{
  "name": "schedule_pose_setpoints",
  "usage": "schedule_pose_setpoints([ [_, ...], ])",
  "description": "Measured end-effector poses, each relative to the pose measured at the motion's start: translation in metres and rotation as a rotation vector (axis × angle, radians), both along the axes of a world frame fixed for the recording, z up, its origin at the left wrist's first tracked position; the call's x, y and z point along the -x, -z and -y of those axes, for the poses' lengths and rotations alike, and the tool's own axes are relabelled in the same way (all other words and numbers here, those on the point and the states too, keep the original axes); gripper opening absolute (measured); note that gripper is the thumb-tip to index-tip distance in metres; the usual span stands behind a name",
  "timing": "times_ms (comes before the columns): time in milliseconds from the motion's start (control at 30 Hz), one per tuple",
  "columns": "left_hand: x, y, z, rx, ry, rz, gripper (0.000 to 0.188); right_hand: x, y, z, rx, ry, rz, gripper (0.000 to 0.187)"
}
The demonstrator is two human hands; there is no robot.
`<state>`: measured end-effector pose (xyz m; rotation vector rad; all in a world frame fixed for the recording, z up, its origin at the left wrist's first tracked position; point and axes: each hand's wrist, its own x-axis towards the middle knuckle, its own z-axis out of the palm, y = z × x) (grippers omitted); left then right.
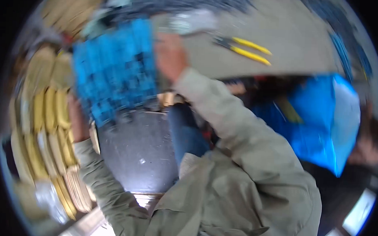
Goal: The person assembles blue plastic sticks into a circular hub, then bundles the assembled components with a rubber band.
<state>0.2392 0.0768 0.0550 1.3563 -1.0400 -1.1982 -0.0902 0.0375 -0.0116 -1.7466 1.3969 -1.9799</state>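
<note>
Between my two hands is a wide row of blue strip-like pieces (116, 61), packed side by side, with dark bits along the lower end. Motion blur hides what kind of pieces they are. My left hand (77, 120) is closed against the lower left side of the row, its fingers partly hidden behind it. At the upper right side, my right hand (170, 55) presses against the row, smeared by motion. Pliers with yellow handles (251, 50) lie on the grey worktop to the right of my right hand.
Stacked yellow and tan bundles (43, 113) fill the left side. Below the blue row is a dark flat board (133, 153). A blue plastic bag (309, 122) stands at right, below the grey worktop (291, 42). Clear plastic (194, 21) and dark strips (184, 3) lie at the back.
</note>
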Motion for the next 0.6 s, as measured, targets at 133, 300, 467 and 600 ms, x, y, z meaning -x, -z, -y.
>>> schedule_pose_setpoints([
  [133,0.066,-0.026,0.011,-0.037,0.159,-0.077,0.054,0.007,-0.016,-0.050,0.186,-0.117,-0.150,0.032],
  [300,0.090,-0.063,0.027,0.001,0.355,0.606,0.056,0.061,0.027,-0.149,0.206,-0.452,-0.238,0.041],
  [467,0.125,-0.038,0.035,-0.111,0.411,0.596,0.059,0.122,0.114,-0.202,-0.322,-0.326,-0.336,0.032],
  [600,0.097,-0.053,0.048,-0.215,0.394,0.533,0.057,0.164,0.175,-0.195,-0.442,-0.091,-0.051,0.023],
])
